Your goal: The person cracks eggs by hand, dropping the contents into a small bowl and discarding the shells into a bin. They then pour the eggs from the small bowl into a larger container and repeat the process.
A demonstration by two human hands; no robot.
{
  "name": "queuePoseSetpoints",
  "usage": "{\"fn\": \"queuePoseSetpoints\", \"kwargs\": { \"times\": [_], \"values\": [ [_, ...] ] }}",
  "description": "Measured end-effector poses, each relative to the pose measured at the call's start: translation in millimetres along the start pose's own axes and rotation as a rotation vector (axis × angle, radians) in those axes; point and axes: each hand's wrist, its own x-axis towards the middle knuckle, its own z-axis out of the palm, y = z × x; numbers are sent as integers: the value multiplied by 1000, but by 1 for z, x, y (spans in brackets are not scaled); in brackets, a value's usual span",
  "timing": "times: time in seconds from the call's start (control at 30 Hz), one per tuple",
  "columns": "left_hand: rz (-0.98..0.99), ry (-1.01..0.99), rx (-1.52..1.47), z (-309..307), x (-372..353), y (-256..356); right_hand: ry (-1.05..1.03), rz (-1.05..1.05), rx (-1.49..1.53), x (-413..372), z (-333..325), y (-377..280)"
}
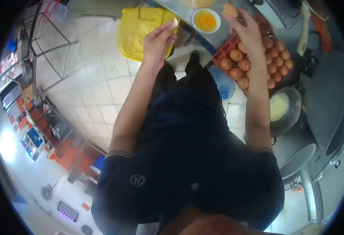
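Near the yellow bin, my left hand (158, 42) pinches a piece of eggshell (175, 22), its pale inside showing. My right hand (248, 32) is closed on a brown eggshell (230, 10), held just beyond the bowl's right rim. Between the hands, a white bowl (195, 28) with orange-yellow egg in it stands on the metal counter. Under my right wrist and forearm lies a red egg tray (216, 58) with several brown eggs (235, 55), some hidden by the arm.
A yellow bin (129, 37) stands on the tiled floor at left. Right of my forearm, a wok (296, 105) holds something pale yellow. A large grey lid or pan (327, 98) stands farther right. A blue-tinted plastic container (223, 83) sits below the counter.
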Motion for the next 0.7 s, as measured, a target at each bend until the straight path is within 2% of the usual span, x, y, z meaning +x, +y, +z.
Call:
{"fn": "queuePoseSetpoints", "kwargs": {
  "times": [0.3, 0.47, 0.63, 0.7],
  "values": [
    [-116, 111, -40, -46, -33, -17, 174, 97, -7, -25, 15, -2],
    [-112, 131, -57, -74, -45, -14, 265, 32, -20, -34, 24, -7],
    [-29, 214, -81, -103, -52, -6, 237, -35, 72, -48, 76, -13],
    [2, 245, -78, -114, -56, -1, 73, -52, 155, -51, 105, -9]
  ]
}}
